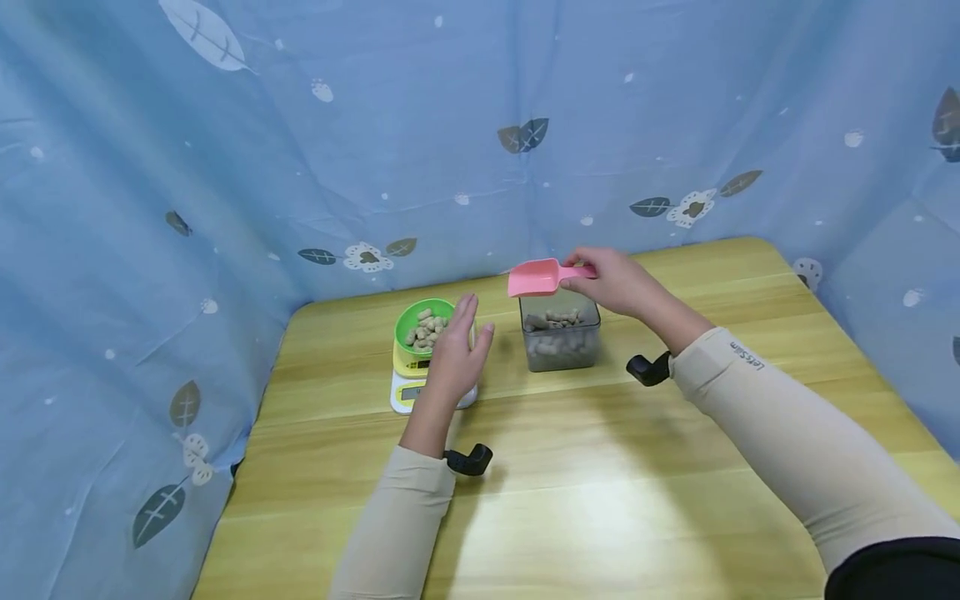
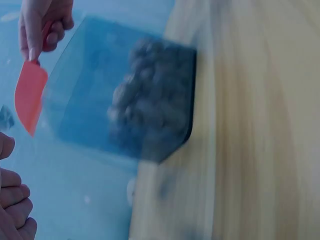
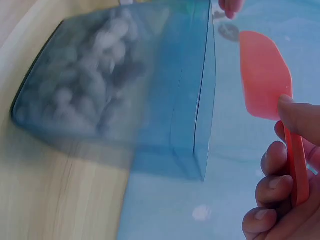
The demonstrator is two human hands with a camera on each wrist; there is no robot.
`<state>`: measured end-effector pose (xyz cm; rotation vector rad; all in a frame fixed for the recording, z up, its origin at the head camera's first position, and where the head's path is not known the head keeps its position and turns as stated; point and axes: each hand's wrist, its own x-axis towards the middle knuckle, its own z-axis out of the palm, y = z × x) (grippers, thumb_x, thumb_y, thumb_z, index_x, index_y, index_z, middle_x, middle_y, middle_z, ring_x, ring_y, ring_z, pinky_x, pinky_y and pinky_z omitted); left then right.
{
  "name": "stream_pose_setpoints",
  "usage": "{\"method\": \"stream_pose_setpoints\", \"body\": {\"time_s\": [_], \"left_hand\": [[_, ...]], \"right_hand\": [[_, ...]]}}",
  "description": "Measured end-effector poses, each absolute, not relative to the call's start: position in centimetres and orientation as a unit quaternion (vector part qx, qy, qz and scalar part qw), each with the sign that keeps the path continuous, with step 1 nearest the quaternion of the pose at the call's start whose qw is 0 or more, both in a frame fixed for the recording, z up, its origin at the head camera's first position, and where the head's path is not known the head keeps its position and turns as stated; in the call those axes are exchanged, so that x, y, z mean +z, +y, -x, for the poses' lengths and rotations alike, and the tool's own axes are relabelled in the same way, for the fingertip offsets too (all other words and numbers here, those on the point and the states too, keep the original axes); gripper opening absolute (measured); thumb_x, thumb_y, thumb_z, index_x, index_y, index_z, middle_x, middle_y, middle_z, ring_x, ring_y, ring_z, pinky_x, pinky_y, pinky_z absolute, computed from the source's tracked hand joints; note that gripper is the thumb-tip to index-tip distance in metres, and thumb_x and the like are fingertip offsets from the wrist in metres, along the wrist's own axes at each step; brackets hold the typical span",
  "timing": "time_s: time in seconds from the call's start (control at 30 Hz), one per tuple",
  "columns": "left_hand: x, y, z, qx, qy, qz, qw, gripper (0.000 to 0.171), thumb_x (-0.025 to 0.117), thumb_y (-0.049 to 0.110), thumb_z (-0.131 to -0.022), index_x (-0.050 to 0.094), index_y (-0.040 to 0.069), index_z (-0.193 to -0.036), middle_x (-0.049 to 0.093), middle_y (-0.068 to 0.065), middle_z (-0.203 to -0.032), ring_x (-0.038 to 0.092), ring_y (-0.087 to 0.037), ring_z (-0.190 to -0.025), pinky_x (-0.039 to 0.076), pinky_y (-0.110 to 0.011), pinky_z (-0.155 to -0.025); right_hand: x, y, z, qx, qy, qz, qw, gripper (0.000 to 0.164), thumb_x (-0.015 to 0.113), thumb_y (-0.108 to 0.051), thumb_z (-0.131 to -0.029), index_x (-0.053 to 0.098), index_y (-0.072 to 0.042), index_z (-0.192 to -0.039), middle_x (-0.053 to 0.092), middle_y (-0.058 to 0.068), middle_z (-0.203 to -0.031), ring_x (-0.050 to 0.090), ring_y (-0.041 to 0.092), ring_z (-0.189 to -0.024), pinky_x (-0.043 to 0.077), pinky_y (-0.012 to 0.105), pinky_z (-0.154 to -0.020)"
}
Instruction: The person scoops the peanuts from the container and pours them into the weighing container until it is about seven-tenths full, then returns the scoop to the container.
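Observation:
In the head view my right hand (image 1: pixel 617 282) grips the handle of a pink scoop (image 1: pixel 536 277) above a grey see-through container (image 1: pixel 562 360). No peanuts show in the scoop. Peanuts lie in the lower part of the container, also seen blurred through its wall in the right wrist view. My left hand (image 1: pixel 454 350) hovers beside a green bowl (image 1: pixel 406 321), fingers extended and thumb apart, holding nothing. Unshelled peanuts (image 1: pixel 425 330) fill part of that bowl, which sits on a yellow and white kitchen scale (image 1: pixel 409 397). The hand covers part of the scale and bowl.
A wooden table (image 1: pixel 585 517) carries everything. Behind it and at both sides hangs a blue curtain (image 1: pixel 450 125) with leaf and flower prints. Each wrist wears a small black camera (image 1: pixel 471 460).

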<state>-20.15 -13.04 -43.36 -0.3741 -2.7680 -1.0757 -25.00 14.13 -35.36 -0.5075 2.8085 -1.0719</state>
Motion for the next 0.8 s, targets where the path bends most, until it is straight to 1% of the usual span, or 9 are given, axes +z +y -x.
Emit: {"method": "stream_pose_setpoints", "body": {"time_s": [0.17, 0.23, 0.33, 0.4, 0.47, 0.57, 0.67, 0.73, 0.8], "left_hand": [[-43.6, -11.2, 20.3, -0.366, -0.919, 0.136, 0.051, 0.062, 0.041, 0.045, -0.104, 0.027, 0.017, -0.157, 0.023, 0.003, -0.164, 0.025, -0.021, -0.149, 0.026, -0.044, -0.121], [-43.7, -10.7, 20.4, -0.366, -0.919, 0.141, 0.046, 0.061, 0.042, 0.044, -0.104, 0.028, 0.017, -0.156, 0.024, 0.002, -0.163, 0.026, -0.022, -0.149, 0.027, -0.044, -0.121], [-43.9, -10.1, 20.5, -0.362, -0.919, 0.153, 0.040, 0.059, 0.042, 0.042, -0.104, 0.031, 0.015, -0.156, 0.025, 0.001, -0.163, 0.027, -0.021, -0.149, 0.027, -0.043, -0.121], [-44.0, -9.8, 20.5, -0.355, -0.920, 0.161, 0.039, 0.059, 0.042, 0.042, -0.104, 0.032, 0.013, -0.155, 0.026, 0.000, -0.163, 0.028, -0.021, -0.148, 0.027, -0.041, -0.121], [-44.1, -9.6, 20.5, -0.349, -0.921, 0.166, 0.040, 0.058, 0.042, 0.042, -0.104, 0.033, 0.013, -0.154, 0.027, 0.000, -0.162, 0.028, -0.021, -0.148, 0.028, -0.040, -0.121], [-44.2, -9.3, 20.6, -0.339, -0.925, 0.168, 0.045, 0.057, 0.042, 0.041, -0.104, 0.035, 0.013, -0.154, 0.029, -0.001, -0.162, 0.030, -0.021, -0.147, 0.029, -0.039, -0.120], [-44.2, -9.1, 20.6, -0.334, -0.926, 0.170, 0.047, 0.056, 0.044, 0.039, -0.104, 0.035, 0.014, -0.154, 0.029, -0.002, -0.161, 0.030, -0.020, -0.147, 0.029, -0.039, -0.120], [-44.2, -9.0, 20.6, -0.334, -0.926, 0.171, 0.044, 0.056, 0.045, 0.038, -0.104, 0.035, 0.015, -0.154, 0.029, -0.001, -0.162, 0.030, -0.020, -0.147, 0.029, -0.039, -0.120], [-44.2, -9.0, 20.5, -0.334, -0.925, 0.174, 0.040, 0.056, 0.046, 0.038, -0.104, 0.035, 0.015, -0.154, 0.028, 0.000, -0.162, 0.029, -0.020, -0.148, 0.030, -0.040, -0.120]], "right_hand": [[-35.9, 15.0, 25.2, -0.332, 0.927, 0.172, 0.039, 0.032, 0.064, -0.030, -0.096, 0.064, -0.010, -0.122, 0.066, 0.011, -0.098, 0.051, 0.025, -0.075, 0.043, 0.038, -0.067], [-36.4, 15.0, 25.3, -0.316, 0.932, 0.174, 0.038, 0.032, 0.065, -0.029, -0.096, 0.064, -0.009, -0.122, 0.067, 0.012, -0.098, 0.052, 0.025, -0.075, 0.044, 0.039, -0.068], [-37.2, 14.8, 25.4, -0.294, 0.937, 0.183, 0.040, 0.032, 0.066, -0.026, -0.095, 0.065, -0.008, -0.121, 0.069, 0.014, -0.105, 0.060, 0.026, -0.082, 0.049, 0.042, -0.073], [-37.7, 14.4, 25.4, -0.281, 0.939, 0.197, 0.037, 0.031, 0.066, -0.023, -0.094, 0.066, -0.006, -0.120, 0.070, 0.015, -0.111, 0.064, 0.028, -0.091, 0.053, 0.045, -0.080], [-38.2, 13.9, 25.4, -0.267, 0.939, 0.213, 0.029, 0.030, 0.067, -0.020, -0.093, 0.067, -0.004, -0.119, 0.070, 0.016, -0.112, 0.065, 0.030, -0.097, 0.054, 0.047, -0.085], [-38.7, 13.1, 25.2, -0.232, 0.944, 0.235, 0.001, 0.028, 0.068, -0.018, -0.092, 0.070, -0.004, -0.116, 0.069, 0.016, -0.108, 0.062, 0.033, -0.098, 0.052, 0.047, -0.086], [-39.0, 12.4, 24.9, -0.191, 0.951, 0.241, -0.033, 0.026, 0.072, -0.019, -0.090, 0.073, -0.006, -0.112, 0.066, 0.014, -0.101, 0.056, 0.033, -0.093, 0.048, 0.045, -0.081], [-39.2, 12.2, 24.7, -0.170, 0.957, 0.232, -0.043, 0.025, 0.073, -0.020, -0.089, 0.074, -0.009, -0.111, 0.063, 0.012, -0.100, 0.051, 0.031, -0.093, 0.045, 0.044, -0.078], [-39.4, 12.1, 24.5, -0.155, 0.962, 0.222, -0.043, 0.026, 0.074, -0.022, -0.088, 0.075, -0.011, -0.112, 0.062, 0.011, -0.103, 0.048, 0.031, -0.096, 0.043, 0.045, -0.079]]}}
